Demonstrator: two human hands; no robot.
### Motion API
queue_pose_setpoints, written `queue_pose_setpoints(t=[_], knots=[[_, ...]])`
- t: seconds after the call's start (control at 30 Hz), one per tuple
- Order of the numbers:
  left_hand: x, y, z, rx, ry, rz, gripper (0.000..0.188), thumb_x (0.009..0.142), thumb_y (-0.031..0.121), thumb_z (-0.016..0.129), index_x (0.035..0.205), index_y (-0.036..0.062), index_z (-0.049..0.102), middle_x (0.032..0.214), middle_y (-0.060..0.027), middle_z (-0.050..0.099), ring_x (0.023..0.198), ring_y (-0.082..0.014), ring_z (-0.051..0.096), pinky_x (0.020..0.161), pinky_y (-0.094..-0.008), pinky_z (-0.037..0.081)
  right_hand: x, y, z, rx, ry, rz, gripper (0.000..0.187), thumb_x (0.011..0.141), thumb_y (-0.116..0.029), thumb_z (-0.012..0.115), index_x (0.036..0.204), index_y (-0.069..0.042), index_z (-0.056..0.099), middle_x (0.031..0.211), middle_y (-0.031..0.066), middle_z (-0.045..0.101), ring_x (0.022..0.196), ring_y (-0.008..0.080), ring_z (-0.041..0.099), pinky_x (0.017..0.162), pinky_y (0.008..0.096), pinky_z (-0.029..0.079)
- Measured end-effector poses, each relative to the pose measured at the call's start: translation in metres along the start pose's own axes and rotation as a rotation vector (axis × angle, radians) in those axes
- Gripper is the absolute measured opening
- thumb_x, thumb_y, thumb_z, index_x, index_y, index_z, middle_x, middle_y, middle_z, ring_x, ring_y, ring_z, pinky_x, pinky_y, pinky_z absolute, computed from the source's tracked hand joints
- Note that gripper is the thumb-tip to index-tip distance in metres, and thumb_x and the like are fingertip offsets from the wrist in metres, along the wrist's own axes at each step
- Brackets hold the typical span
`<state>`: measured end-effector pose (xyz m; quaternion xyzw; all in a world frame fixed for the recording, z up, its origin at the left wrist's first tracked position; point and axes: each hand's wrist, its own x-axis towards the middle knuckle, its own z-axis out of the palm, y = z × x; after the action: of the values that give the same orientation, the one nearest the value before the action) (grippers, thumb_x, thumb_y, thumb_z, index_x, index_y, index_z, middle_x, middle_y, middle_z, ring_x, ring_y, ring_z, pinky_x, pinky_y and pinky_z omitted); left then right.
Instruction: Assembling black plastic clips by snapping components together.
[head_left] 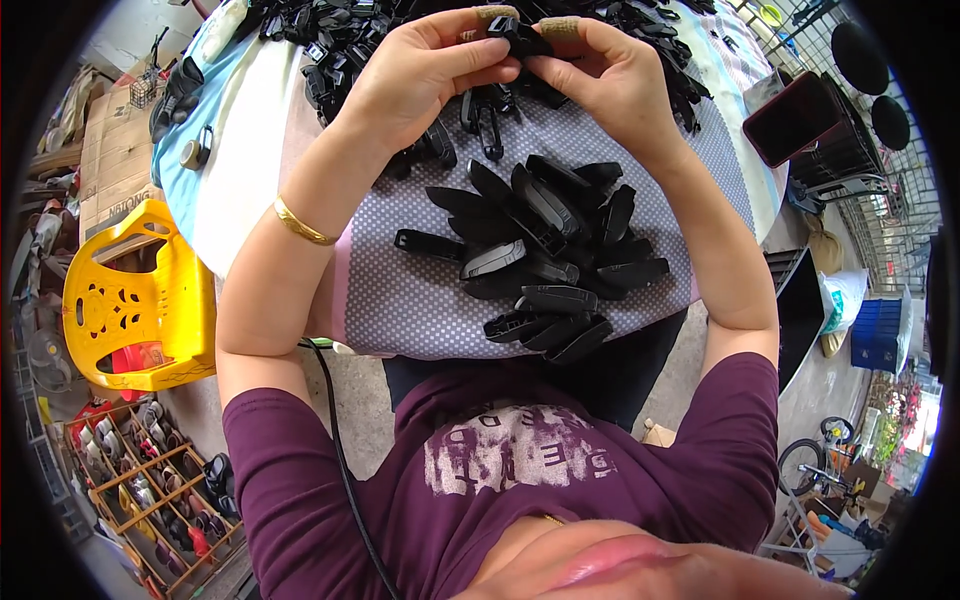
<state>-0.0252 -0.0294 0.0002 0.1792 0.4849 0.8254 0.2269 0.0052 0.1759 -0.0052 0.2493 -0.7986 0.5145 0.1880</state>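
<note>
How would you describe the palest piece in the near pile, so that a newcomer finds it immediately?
Find the dotted tablecloth. On its near part lies the smaller pile of black parts. Left of the pile's middle, one elongated piece shows a pale grey face, clearly lighter than its darker neighbours.

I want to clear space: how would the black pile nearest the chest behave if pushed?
The pile would probably slide apart, since its pieces overlap loosely. Each piece looks stiff, judging by its crisp moulded shape. Long and flattish, they seem unlikely to roll.
</note>
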Motion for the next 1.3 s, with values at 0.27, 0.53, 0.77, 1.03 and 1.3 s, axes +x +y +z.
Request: queue_pose_setpoints(t=[0.27, 0.53, 0.77, 1.03, 1.3], knots=[[0.0, -0.009, 0.005, 0.556, 0.082, 0.363, 0.034, 0.083, 0.008, 0.066, 0.116, 0.0033, 0.059, 0.088, -0.0033, 0.063, 0.079, -0.0099, 0.061, 0.069, -0.0211, 0.051, -0.004, -0.013, 0.008, -0.163, 0.08, -0.122, 0.028, 0.077, -0.008, 0.072, 0.102, 0.0, 0.064, 0.087, 0.0066, 0.067, 0.077, 0.0108, 0.064, 0.069, 0.0237, 0.053], [-0.007, -0.003, 0.02, 0.312, 0.121, 0.226, 0.025, 0.086, -0.003, 0.058, 0.11, -0.0021, 0.062, 0.096, -0.0046, 0.066, 0.084, -0.01, 0.06, 0.078, -0.0198, 0.048, -0.003, -0.011, 0.008, -0.254, -0.022, -0.014, 0.032, 0.078, -0.009, 0.072, 0.106, 0.0, 0.061, 0.091, 0.0055, 0.066, 0.08, 0.0098, 0.062, 0.069, 0.0219, 0.051], [0.017, -0.007, 0.015, 0.171, -0.54, 0.847, 0.021, 0.085, -0.005, 0.056, 0.105, -0.0041, 0.064, 0.091, -0.0048, 0.066, 0.082, -0.0098, 0.06, 0.077, -0.0203, 0.049, -0.011, -0.019, 0.01, -0.159, -0.121, -0.039, 0.021, 0.081, -0.011, 0.07, 0.098, 0.001, 0.065, 0.076, 0.0015, 0.064, 0.069, 0.0029, 0.055, 0.061, 0.0186, 0.046], [0.018, -0.005, 0.008, 0.185, -0.552, 0.747, 0.019, 0.087, -0.001, 0.056, 0.105, -0.0035, 0.061, 0.094, -0.0039, 0.064, 0.083, -0.0092, 0.059, 0.075, -0.0202, 0.048, -0.007, -0.02, 0.013, -0.327, -0.012, -0.184, 0.02, 0.078, -0.015, 0.072, 0.091, -0.002, 0.065, 0.067, 0.005, 0.061, 0.057, 0.0072, 0.056, 0.053, 0.0218, 0.045], [-0.008, 0.003, 0.019, 0.25, 0.049, 0.068, 0.041, 0.084, 0.006, 0.065, 0.119, -0.0023, 0.045, 0.095, -0.007, 0.059, 0.088, -0.0124, 0.059, 0.074, -0.021, 0.048, -0.006, -0.021, 0.017, -0.562, 0.082, -0.436, 0.03, 0.067, -0.015, 0.078, 0.091, -0.003, 0.065, 0.079, 0.0059, 0.061, 0.064, 0.0173, 0.06, 0.056, 0.0258, 0.048]])
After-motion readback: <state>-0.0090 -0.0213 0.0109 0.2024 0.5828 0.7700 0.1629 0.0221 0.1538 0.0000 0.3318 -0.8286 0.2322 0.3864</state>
